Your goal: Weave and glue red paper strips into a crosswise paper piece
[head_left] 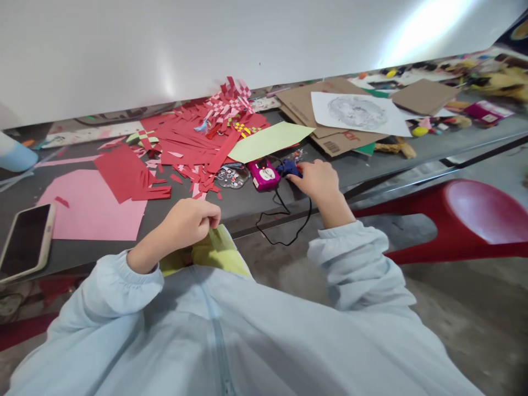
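Observation:
My left hand (190, 220) is closed in a loose fist over the table's front edge. Just beneath it lies yellow-green material (220, 250); whether the fingers pinch it, I cannot make out. On the table's front part, the fingers of my right hand (319, 179) are closed at a small dark blue object (289, 168) whose kind is unclear. Beside that object sits a magenta box (264, 175) with a white picture on it. A black cord (284, 242) loops down past the table edge. A clear pouch (232, 177) with printed figures is left of the box.
Red paper strips (185, 137) and a woven checkered piece (231, 99) cover the middle. A pale green sheet (272, 141) lies over them. Pink paper (94, 209) and a phone (27, 239) are left. Cardboard (297, 102) and a drawing (358, 113) are right, above a red stool (445, 220).

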Action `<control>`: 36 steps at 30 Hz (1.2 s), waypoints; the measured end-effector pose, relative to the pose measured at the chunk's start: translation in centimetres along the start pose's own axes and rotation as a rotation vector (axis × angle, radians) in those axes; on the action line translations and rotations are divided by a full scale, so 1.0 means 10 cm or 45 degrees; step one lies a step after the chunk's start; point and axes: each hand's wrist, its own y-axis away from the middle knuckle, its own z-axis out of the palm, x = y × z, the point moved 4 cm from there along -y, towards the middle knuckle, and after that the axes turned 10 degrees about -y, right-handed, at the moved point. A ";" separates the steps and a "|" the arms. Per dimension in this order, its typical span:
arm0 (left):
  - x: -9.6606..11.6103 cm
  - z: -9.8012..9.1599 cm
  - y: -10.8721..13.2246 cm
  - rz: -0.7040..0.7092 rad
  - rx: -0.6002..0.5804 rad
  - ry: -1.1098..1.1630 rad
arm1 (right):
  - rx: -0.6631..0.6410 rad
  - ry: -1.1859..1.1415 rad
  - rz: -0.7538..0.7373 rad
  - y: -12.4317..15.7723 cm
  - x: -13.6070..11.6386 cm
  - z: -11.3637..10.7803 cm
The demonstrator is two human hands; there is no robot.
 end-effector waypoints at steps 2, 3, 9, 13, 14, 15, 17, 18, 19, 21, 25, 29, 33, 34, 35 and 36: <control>-0.01 0.02 0.01 -0.012 -0.005 0.005 | -0.050 0.036 -0.017 -0.04 -0.01 0.02; -0.01 0.03 0.01 -0.012 -0.007 0.007 | -0.063 0.054 -0.032 -0.06 -0.02 0.03; -0.01 0.08 0.02 -0.013 0.016 0.029 | -0.033 0.095 -0.141 -0.09 0.00 0.08; -0.02 0.08 0.03 -0.022 0.011 0.033 | 0.029 0.047 -0.174 -0.04 0.05 0.06; -0.02 0.08 0.03 -0.022 0.012 0.031 | 0.048 0.029 -0.172 -0.01 0.06 0.04; -0.02 0.08 0.03 -0.020 0.013 0.029 | 0.066 0.003 -0.161 0.01 0.07 0.02; -0.02 0.09 0.02 -0.014 0.014 0.023 | 0.115 -0.077 -0.116 0.06 0.10 -0.02; -0.02 0.09 0.02 -0.013 0.015 0.021 | 0.151 -0.133 -0.087 0.08 0.12 -0.05; -0.02 0.10 0.02 -0.013 0.019 0.019 | 0.201 -0.198 -0.057 0.11 0.15 -0.08; -0.03 0.10 0.03 -0.015 0.028 0.020 | 0.337 -0.363 -0.002 0.15 0.23 -0.15; -0.02 0.09 0.08 -0.020 0.044 0.035 | 0.588 -1.037 0.074 0.27 0.42 -0.25; 0.01 0.07 0.18 -0.075 0.052 0.044 | 0.663 -1.761 0.007 0.48 0.40 -0.31; -0.02 0.08 0.37 -0.188 0.028 0.032 | 0.662 -1.992 0.023 0.70 0.17 -0.37; -0.05 0.08 0.44 -0.223 0.025 0.016 | 0.643 -2.032 0.018 0.75 0.09 -0.38; -0.09 0.08 0.50 -0.261 0.022 -0.019 | 0.608 -2.071 0.004 0.79 0.00 -0.39; -0.15 0.06 0.57 -0.309 0.023 -0.071 | 0.561 -2.103 -0.016 0.82 -0.09 -0.40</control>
